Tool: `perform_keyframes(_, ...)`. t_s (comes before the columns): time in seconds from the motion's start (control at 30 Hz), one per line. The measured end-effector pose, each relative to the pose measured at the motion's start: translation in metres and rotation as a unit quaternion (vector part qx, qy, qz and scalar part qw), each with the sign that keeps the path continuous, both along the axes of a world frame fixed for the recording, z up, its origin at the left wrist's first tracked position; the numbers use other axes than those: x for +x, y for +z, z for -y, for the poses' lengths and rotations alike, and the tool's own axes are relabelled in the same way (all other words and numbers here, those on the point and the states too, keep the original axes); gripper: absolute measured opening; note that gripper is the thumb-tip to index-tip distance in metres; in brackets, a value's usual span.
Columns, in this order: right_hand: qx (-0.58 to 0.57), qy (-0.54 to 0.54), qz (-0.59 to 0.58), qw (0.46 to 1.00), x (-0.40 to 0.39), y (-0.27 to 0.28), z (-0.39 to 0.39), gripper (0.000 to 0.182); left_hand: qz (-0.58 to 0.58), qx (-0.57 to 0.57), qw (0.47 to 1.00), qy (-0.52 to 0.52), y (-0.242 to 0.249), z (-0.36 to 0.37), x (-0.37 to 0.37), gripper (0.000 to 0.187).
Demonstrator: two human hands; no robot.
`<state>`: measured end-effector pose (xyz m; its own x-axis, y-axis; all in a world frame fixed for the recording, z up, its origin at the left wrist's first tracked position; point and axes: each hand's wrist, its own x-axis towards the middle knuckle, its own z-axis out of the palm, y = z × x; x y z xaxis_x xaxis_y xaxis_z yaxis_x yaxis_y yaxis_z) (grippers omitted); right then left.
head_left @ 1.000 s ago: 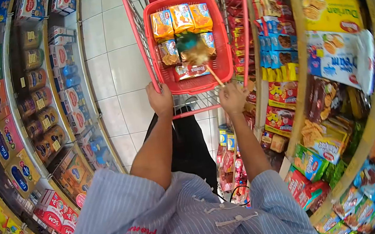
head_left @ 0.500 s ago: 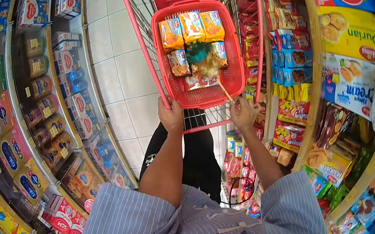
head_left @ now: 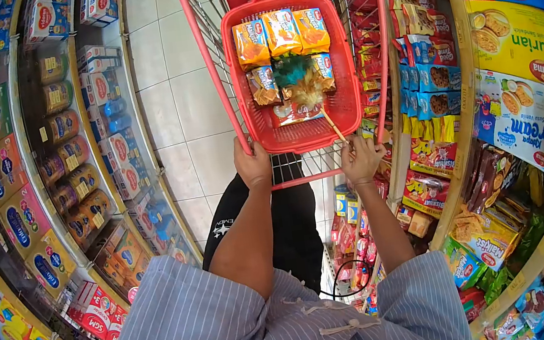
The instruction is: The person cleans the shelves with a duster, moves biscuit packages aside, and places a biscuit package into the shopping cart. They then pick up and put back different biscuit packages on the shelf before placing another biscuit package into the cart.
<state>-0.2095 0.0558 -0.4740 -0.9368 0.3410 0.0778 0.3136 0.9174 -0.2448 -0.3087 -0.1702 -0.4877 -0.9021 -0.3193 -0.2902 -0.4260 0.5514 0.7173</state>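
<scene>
A red basket [head_left: 348,83] rests in a shopping cart with red bars. My left hand [head_left: 254,165] is closed round the left end of the cart's red handle [head_left: 308,179]. Near the basket's front right corner, my right hand [head_left: 361,157] pinches the thin stick of a feather duster [head_left: 301,79]. The duster's green and tan feathers lie over the snack packs. Three orange and white packs [head_left: 282,32] stand in the basket's back row, with smaller packs [head_left: 264,86] in front. A red and white pack [head_left: 297,112] lies nearest me, partly under the feathers.
Shelves of boxes and jars [head_left: 69,154] line the left side. On the right are shelves of biscuit packs [head_left: 438,77] and large cartons [head_left: 515,42]. Tiled floor [head_left: 163,115] shows left of the cart, and a black cable loop [head_left: 351,277] hangs low at the right.
The basket and cart have shifted slightly up and right in view. The shelves have shifted a little too. Both hands keep their grips.
</scene>
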Motion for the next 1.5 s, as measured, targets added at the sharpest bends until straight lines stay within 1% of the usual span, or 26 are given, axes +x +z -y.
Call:
perform_keyframes(0.07, 0.009, 0.004, 0.004, 1.000, 0.000, -0.001, -0.003, 0.012, 0.012, 0.013, 1.000, 0.008, 0.002, -0.003, -0.003, 0.020)
perform_keyframes(0.13, -0.004, 0.002, 0.004, 1.000, 0.002, -0.002, -0.003, 0.010, 0.036, -0.005, 0.999, 0.006, 0.002, -0.002, -0.001, 0.019)
perform_keyframes(0.17, -0.005, 0.002, 0.005, 1.000, 0.003, -0.003, -0.003, 0.010, 0.037, -0.006, 0.999, 0.006, 0.002, -0.002, 0.000, 0.019)
perform_keyframes(0.23, 0.004, 0.004, -0.009, 1.000, 0.003, -0.005, -0.003, 0.009, 0.003, 0.008, 1.000, 0.013, 0.002, -0.003, 0.000, 0.019)
perform_keyframes(0.37, 0.003, 0.004, -0.005, 1.000, 0.004, -0.003, -0.003, 0.008, 0.016, 0.012, 1.000, 0.010, 0.004, -0.003, -0.001, 0.020)
perform_keyframes(0.43, 0.002, 0.017, -0.010, 1.000, 0.001, -0.001, -0.003, 0.008, 0.068, 0.006, 0.998, 0.018, 0.003, -0.002, -0.002, 0.020)
perform_keyframes(0.47, 0.006, 0.018, -0.022, 1.000, 0.000, -0.001, -0.003, 0.010, 0.069, 0.005, 0.997, 0.023, 0.004, -0.003, -0.003, 0.020)
perform_keyframes(0.53, 0.003, 0.020, -0.021, 1.000, -0.001, -0.001, -0.002, 0.013, 0.023, 0.002, 1.000, 0.014, 0.005, -0.004, -0.001, 0.020)
perform_keyframes(0.63, 0.000, 0.016, -0.011, 1.000, -0.001, 0.002, -0.001, 0.017, 0.014, 0.002, 1.000, 0.016, 0.002, -0.004, 0.000, 0.020)
perform_keyframes(0.7, 0.000, 0.015, -0.002, 1.000, 0.000, 0.003, -0.002, 0.018, 0.014, 0.005, 1.000, 0.013, 0.000, -0.003, 0.000, 0.020)
perform_keyframes(0.77, 0.002, 0.018, 0.017, 1.000, 0.000, 0.002, -0.003, 0.016, 0.014, 0.008, 1.000, 0.013, 0.002, -0.003, 0.000, 0.020)
perform_keyframes(0.83, -0.005, 0.009, 0.018, 1.000, 0.000, 0.002, -0.003, 0.015, 0.039, 0.022, 0.999, 0.026, 0.008, -0.004, -0.002, 0.018)
perform_keyframes(0.9, -0.014, 0.002, 0.018, 1.000, -0.001, 0.000, -0.002, 0.015, 0.034, 0.008, 0.999, 0.021, 0.008, -0.004, -0.002, 0.020)
perform_keyframes(0.97, -0.054, -0.036, -0.025, 0.998, -0.001, 0.000, 0.000, 0.017, 0.031, -0.006, 0.999, 0.013, 0.008, -0.004, -0.002, 0.021)
perform_keyframes(1.07, -0.043, -0.041, -0.038, 0.998, 0.000, 0.000, 0.000, 0.020, 0.038, -0.008, 0.999, 0.016, 0.006, -0.004, -0.001, 0.022)
perform_keyframes(1.1, -0.044, -0.042, -0.036, 0.997, 0.000, 0.000, 0.001, 0.020, 0.037, -0.002, 0.999, 0.020, 0.005, -0.004, -0.001, 0.020)
perform_keyframes(1.17, -0.046, -0.036, 0.011, 0.998, -0.001, 0.003, 0.000, 0.022, 0.036, 0.004, 0.999, 0.023, 0.005, -0.004, -0.002, 0.019)
perform_keyframes(1.23, -0.032, -0.028, 0.012, 0.999, -0.004, 0.006, 0.000, 0.023, 0.028, -0.009, 1.000, 0.007, 0.007, -0.004, -0.003, 0.021)
perform_keyframes(1.37, 0.008, 0.002, -0.003, 1.000, -0.004, 0.002, -0.001, 0.025, 0.027, -0.001, 1.000, 0.011, 0.005, -0.004, -0.001, 0.021)
perform_keyframes(1.5, -0.037, -0.033, 0.031, 0.998, 0.000, 0.004, 0.000, 0.024, 0.021, -0.010, 1.000, 0.009, 0.003, -0.003, -0.001, 0.021)
